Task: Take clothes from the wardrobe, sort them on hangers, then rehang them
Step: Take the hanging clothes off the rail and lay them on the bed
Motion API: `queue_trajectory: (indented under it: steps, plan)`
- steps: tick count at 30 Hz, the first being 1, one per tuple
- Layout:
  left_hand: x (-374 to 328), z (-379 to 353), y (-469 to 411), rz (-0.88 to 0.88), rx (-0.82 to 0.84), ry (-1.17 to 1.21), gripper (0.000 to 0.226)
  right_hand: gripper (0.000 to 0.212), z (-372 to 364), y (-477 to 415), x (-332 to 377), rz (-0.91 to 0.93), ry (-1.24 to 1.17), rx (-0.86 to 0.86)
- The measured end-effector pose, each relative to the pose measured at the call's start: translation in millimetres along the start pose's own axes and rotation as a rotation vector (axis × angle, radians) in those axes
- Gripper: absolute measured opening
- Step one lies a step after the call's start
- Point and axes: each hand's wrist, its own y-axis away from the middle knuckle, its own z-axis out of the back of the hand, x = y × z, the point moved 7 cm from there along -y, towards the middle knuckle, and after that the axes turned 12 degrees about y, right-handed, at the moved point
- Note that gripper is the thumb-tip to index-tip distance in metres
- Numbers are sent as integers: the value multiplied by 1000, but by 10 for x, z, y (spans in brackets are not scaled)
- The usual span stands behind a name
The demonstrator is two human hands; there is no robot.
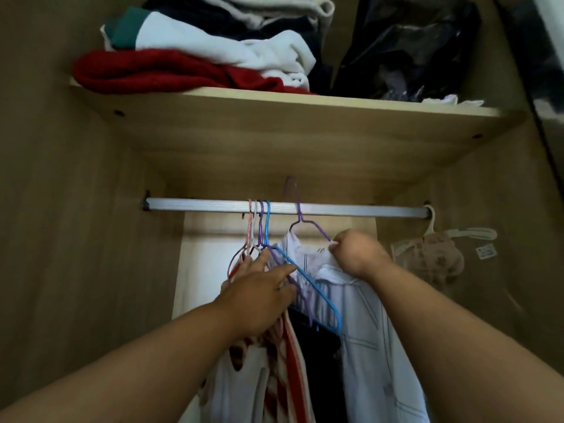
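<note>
Wardrobe: pale wood inside, a metal rail (213, 206) running across under a shelf (274, 99)
Shirt on the hanger: a white shirt (360, 315) with thin dark lines hangs from a purple hanger (308, 227), right of the bunch on the rail and directly below the right hand
Hook: it stands higher than the other hooks and crosses in front of the rail; whether it touches the rail cannot be told
Right hand (355, 254): curled in a fist at the hanger's right shoulder, gripping wire and shirt collar together
Left hand (259, 297): fingers straight and spread, pressing against the bunched hangers just left of the shirt
Hangers on the rail: four hooks close together, namely a pink hanger (250, 227), a pale one, a second purple one and a blue hanger (305, 279)
Clothes below them: a red-striped garment (287, 361) and a dark garment (314, 331), side by side
Far right of the rail: one white hanger (430, 227) carrying a beige garment (433, 257), well apart from the bunch
On the shelf: a red knit (152, 71) under folded white clothes (213, 41), with a black plastic bag (406, 47) beside them
</note>
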Motion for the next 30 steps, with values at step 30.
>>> queue_trajectory:
  steps: [30]
  plan:
    - [-1131,-580,1580,-704,6,680,17,23,1962,4252,176,-582,189,48]
